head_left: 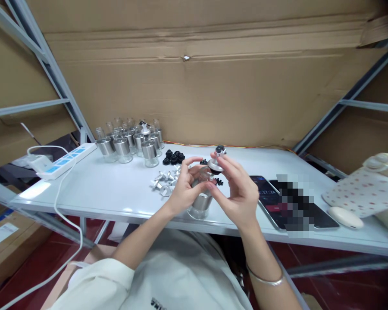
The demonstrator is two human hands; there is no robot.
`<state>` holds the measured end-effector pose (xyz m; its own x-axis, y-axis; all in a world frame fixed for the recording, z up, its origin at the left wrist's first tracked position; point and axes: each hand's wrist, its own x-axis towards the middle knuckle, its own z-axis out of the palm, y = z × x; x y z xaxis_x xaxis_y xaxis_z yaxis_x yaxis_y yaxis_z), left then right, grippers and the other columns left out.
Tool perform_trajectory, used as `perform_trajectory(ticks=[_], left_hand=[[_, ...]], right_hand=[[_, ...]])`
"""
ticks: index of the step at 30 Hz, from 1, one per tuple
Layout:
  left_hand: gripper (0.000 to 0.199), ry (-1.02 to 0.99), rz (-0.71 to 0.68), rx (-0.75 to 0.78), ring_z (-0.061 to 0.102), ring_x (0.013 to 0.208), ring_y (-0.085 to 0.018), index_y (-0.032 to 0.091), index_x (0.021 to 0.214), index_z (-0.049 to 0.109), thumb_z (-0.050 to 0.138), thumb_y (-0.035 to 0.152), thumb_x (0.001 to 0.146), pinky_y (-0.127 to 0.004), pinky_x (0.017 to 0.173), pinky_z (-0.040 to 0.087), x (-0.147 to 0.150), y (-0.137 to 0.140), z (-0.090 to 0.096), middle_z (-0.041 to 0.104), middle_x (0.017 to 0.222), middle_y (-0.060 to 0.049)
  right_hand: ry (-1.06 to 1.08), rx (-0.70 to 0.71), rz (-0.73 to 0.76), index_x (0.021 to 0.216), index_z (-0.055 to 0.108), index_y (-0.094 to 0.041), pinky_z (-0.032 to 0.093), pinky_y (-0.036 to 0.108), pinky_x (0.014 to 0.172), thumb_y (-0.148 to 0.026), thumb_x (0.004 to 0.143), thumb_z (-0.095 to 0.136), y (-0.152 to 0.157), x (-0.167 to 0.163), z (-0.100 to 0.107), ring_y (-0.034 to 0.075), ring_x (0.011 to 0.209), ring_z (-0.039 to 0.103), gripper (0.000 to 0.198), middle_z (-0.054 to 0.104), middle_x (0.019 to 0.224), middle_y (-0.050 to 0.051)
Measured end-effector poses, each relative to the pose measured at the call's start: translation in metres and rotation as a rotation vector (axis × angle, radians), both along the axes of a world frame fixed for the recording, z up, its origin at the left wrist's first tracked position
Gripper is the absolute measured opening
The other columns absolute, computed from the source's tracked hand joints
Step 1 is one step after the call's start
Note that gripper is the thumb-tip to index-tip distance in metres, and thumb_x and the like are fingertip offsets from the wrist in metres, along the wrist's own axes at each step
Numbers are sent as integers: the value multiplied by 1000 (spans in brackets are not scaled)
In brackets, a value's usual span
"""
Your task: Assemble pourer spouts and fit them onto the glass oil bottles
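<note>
Presently, the white table (116, 189) is cut off at four o'clock. At its ten o'clock, standing bottles (122, 147) overlap, rear ones partly hidden. Near six o'clock, the left hand (183, 189) curls round the neck of a glass bottle (199, 211), masking it; the right hand (237, 189) pinches a spout stopper (215, 165) at the bottle's mouth, seating unclear. Small black parts (219, 181) at the bottle's one o'clock are partly screened

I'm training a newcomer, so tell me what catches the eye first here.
Most striking are the hands near the front edge of the white table: the left hand grips a metal-banded glass bottle, while the right hand holds a silver-and-black top close to its mouth. Next comes the cluster of similar bottles at the table's back left.
</note>
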<state>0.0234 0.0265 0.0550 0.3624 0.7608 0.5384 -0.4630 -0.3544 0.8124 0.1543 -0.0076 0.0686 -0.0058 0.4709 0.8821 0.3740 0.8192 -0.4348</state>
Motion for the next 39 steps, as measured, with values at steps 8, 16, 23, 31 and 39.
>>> perform_trajectory(ticks=[8,16,23,31,39], left_hand=[[51,18,28,182,65,80,-11,32,125,33,64,36,85,-28,77,52,1,3,-4,59,118,-6],[54,139,91,287,63,79,-10,30,126,40,67,21,80,-27,77,52,-2,4,-3,59,119,-6],[46,108,67,269,66,89,-13,28,120,36,62,17,83,-25,75,52,-1,5,-9,63,107,-4],[40,93,74,293,65,94,-13,27,115,36,63,24,85,-23,73,53,0,4,-11,56,123,-8],[39,107,78,312,61,104,-15,27,113,38,63,27,85,-26,81,52,-2,6,-12,52,122,-7]], right_hand=[[-61,1,4,113,65,-28,53,40,92,-16,79,67,7,-1,4,24,109,62,36,64,118,7],[32,-107,32,111,62,-27,49,42,96,-14,79,66,6,-3,-4,23,115,57,35,62,119,8],[1,-127,7,103,63,-24,54,34,74,-14,80,65,4,-6,1,19,94,63,25,62,112,8],[14,-103,0,102,63,-25,51,31,67,-12,80,64,2,-7,-7,18,91,63,25,61,112,7],[88,-42,-74,95,61,-23,52,29,62,-15,80,63,7,-18,-14,19,92,63,18,59,104,7]])
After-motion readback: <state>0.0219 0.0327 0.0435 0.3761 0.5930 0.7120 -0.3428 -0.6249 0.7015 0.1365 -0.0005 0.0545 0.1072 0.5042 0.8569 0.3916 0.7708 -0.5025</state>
